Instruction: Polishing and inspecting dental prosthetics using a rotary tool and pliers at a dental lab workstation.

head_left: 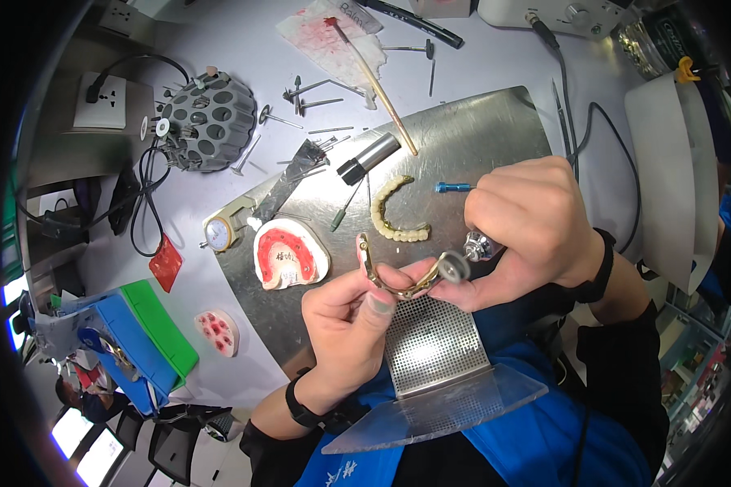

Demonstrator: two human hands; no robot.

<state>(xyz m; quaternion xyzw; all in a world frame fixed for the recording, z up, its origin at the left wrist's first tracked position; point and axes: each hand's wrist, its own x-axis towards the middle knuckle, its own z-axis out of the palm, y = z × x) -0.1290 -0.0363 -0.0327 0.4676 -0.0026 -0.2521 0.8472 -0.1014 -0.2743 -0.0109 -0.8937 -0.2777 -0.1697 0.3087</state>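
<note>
My left hand (341,325) pinches a curved, gold-coloured dental bar (369,266) between thumb and fingers. My right hand (536,223) is wrapped round a rotary handpiece (481,246), of which only the silver front end shows. A round grey wheel (453,268) at its tip overlaps the bar's right end; whether they touch I cannot tell. Just beyond my hands lies a tooth-coloured arch of teeth (391,213) with gold on its inner side. Left of it sits a white plaster jaw model (322,258) with a red ridge. A small blue-handled tool (452,187) lies beside my right hand.
Beneath the work lies a metal plate (495,122). Rotary burs (313,103), a bur holder (211,122), a dial gauge (218,234) and a stained stick (374,85) lie around it. A perforated metal rest (434,345) with a clear shield (439,410) is nearest me. Cables run at right.
</note>
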